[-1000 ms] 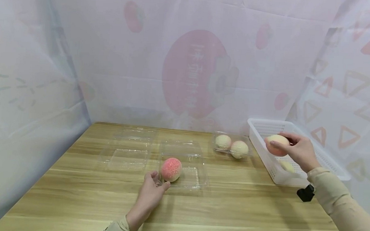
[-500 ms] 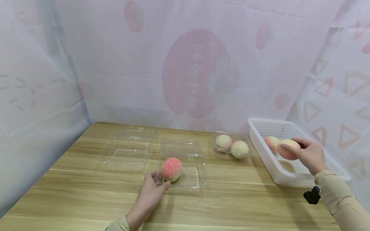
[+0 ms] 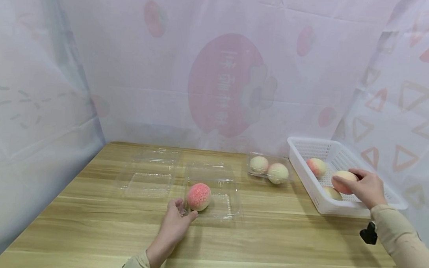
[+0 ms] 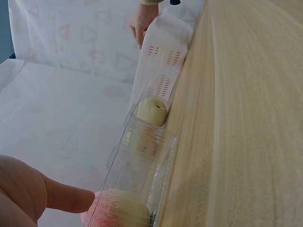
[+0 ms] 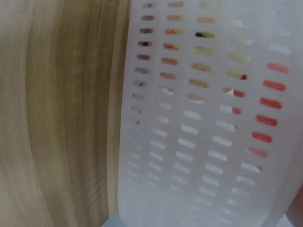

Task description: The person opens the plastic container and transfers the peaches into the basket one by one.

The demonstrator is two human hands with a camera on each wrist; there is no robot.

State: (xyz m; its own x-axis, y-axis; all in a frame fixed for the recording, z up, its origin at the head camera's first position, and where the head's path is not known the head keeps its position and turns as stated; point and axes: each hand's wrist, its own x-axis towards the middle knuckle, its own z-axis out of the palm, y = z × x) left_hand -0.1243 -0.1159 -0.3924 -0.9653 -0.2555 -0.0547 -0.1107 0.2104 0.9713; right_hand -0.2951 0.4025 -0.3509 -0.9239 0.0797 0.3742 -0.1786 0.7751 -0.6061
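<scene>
pale fabric walls (image 3: 138,68), faintly printed with fruit shapes and triangles, close in a wood-grain table (image 3: 90,232) bearing a white slotted basket (image 3: 306,180). over the basket, a person's right hand (image 3: 368,187) holds a cream-and-pink peach (image 3: 343,181), thumb and fingers parted only by the fruit's own width. two more fruits lie inside the basket: a far peach (image 3: 316,168) close to its left wall and a near peach (image 3: 333,192) towards its near left corner.

over the last second, the held fruit has gone lower and further right, from above the basket's left side to over its middle, and the far peach has come into view. that suggests it is being set down or shifted within the basket rather than brought to a box, so the boxes gain nothing from this move. whether it touches the basket floor cannot be told.

just left of the basket, a clear box (image 3: 270,159) that looks closed contains two pale peaches (image 3: 278,173). further left of the basket is an open box (image 3: 220,203), with a pink-topped peach (image 3: 199,197) in its left half. the left hand (image 3: 175,223) has not shifted: thumb and fingers lie around that box's near left corner, seemingly in a light pinch. furthest left of the basket sits a spare open container (image 3: 149,183).
</scene>
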